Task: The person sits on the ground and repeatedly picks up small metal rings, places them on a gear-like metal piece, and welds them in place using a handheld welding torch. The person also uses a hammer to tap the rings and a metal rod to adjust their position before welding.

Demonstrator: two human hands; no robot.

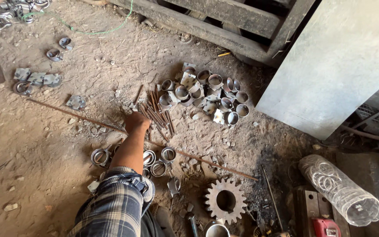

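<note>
Nearby, ring-filled clear bag point(343, 191)

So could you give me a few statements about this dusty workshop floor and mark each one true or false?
1. The hand reaches into the bundle of short rusty metal rods. True.
2. The rusty toothed gear wheel hangs on the wall. False: it lies flat on the dirt floor.
3. The pile of shiny metal cup-shaped pieces lies beyond the rods. True.
4. The arm wears a plain red sleeve. False: the rolled-up plaid sleeve is blue and white.
5. The clear plastic bag of metal rings lies at the left edge. False: it lies at the lower right.
</note>
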